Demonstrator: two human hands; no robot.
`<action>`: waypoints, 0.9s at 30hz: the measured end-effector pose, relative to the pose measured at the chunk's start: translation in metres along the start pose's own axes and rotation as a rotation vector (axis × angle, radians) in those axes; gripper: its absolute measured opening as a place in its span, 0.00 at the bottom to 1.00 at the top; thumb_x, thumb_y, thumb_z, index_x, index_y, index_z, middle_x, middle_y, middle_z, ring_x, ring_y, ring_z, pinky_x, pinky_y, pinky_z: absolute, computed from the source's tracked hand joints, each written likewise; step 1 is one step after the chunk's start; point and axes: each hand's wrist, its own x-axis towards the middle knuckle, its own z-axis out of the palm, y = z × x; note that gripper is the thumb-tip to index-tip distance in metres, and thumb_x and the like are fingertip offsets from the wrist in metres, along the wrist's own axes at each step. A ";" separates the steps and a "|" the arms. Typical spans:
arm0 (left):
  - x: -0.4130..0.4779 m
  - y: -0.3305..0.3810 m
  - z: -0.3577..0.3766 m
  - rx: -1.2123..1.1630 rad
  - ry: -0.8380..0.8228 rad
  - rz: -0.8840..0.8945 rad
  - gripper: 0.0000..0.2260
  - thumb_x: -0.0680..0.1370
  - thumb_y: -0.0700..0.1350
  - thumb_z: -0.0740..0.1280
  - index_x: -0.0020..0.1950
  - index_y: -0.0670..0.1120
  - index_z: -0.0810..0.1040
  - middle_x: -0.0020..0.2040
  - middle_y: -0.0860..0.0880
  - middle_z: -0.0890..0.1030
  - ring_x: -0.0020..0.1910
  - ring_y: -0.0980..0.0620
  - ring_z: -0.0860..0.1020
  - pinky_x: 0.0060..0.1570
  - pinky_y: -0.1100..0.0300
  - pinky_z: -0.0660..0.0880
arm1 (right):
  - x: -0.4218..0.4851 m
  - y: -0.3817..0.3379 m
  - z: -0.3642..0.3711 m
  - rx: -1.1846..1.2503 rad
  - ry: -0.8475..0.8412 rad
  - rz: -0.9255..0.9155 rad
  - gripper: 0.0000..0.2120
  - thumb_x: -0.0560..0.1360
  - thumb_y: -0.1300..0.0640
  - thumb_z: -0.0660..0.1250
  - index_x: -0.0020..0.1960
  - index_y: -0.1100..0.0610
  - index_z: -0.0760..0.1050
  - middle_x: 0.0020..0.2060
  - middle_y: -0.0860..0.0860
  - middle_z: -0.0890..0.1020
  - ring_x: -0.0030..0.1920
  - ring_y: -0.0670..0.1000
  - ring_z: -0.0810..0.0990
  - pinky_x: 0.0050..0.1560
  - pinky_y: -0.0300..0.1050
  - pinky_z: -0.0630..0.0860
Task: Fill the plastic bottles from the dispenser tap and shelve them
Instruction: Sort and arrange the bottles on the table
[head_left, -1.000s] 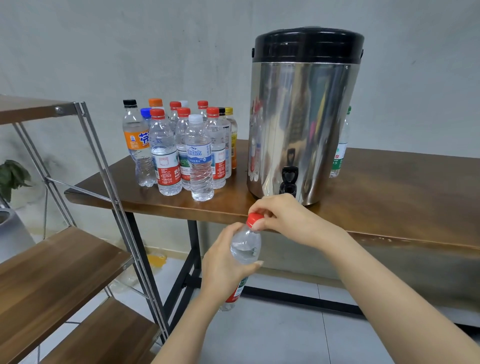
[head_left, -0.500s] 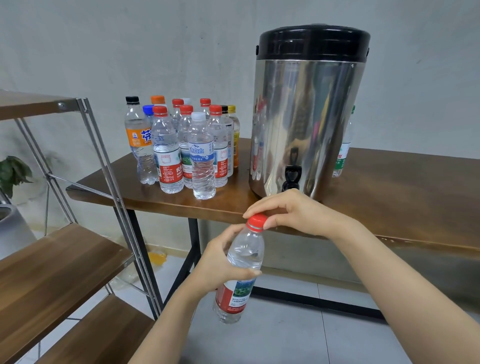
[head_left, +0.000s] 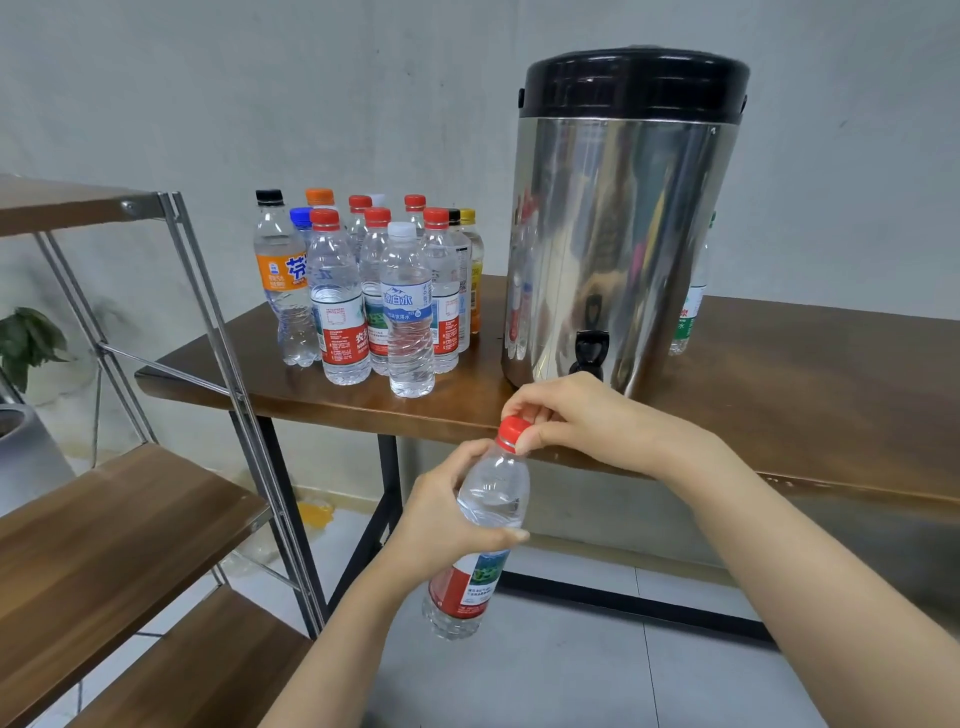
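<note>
Bottle in hand: your clear bottle (head_left: 491, 501) with the red label hangs tilted in the air in front of the table (head_left: 810, 395) edge, just below the dispenser tap (head_left: 589, 349), neck leaning toward it. It looks nearly full of water.

What changed: over the last second you have drawn the bottle up and out from behind your left hand, so the label and base now show, while your right fingers have stayed on the red cap (head_left: 513, 428). By my reading the fill is done and you are tightening the cap, not opening it.

Left grip: your left hand (head_left: 447, 512) is wrapped closed around the bottle's shoulder, thumb across the front.

Right grip: your right hand (head_left: 574, 415) pinches the cap from the right between thumb and fingertips, closed on it.

Dispenser: the steel dispenser (head_left: 623, 234) stands on the table right behind your hands.

Other bottles: the cluster of capped bottles (head_left: 374, 291) waits on the table to the left.

Shelf: the wooden shelf (head_left: 119, 530) at your left shows no bottles in the part visible.
</note>
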 end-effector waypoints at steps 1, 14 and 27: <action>0.000 0.000 0.001 0.001 0.027 0.004 0.35 0.59 0.53 0.82 0.62 0.64 0.73 0.56 0.61 0.82 0.55 0.58 0.81 0.56 0.52 0.81 | 0.001 -0.001 0.003 -0.005 0.018 0.004 0.14 0.75 0.52 0.72 0.59 0.53 0.78 0.42 0.39 0.77 0.44 0.38 0.76 0.46 0.31 0.70; 0.101 0.063 -0.035 -0.038 0.545 0.240 0.37 0.67 0.53 0.80 0.72 0.53 0.69 0.67 0.56 0.76 0.66 0.58 0.74 0.66 0.54 0.73 | 0.027 0.010 0.070 0.187 0.449 0.131 0.35 0.79 0.54 0.66 0.79 0.45 0.49 0.74 0.46 0.65 0.70 0.45 0.68 0.70 0.47 0.69; 0.138 0.007 -0.027 0.658 0.741 0.331 0.44 0.77 0.68 0.58 0.82 0.45 0.44 0.80 0.43 0.54 0.77 0.45 0.54 0.75 0.50 0.53 | 0.099 0.033 0.110 0.230 0.586 0.301 0.25 0.84 0.46 0.50 0.77 0.34 0.46 0.73 0.44 0.68 0.61 0.46 0.77 0.60 0.42 0.72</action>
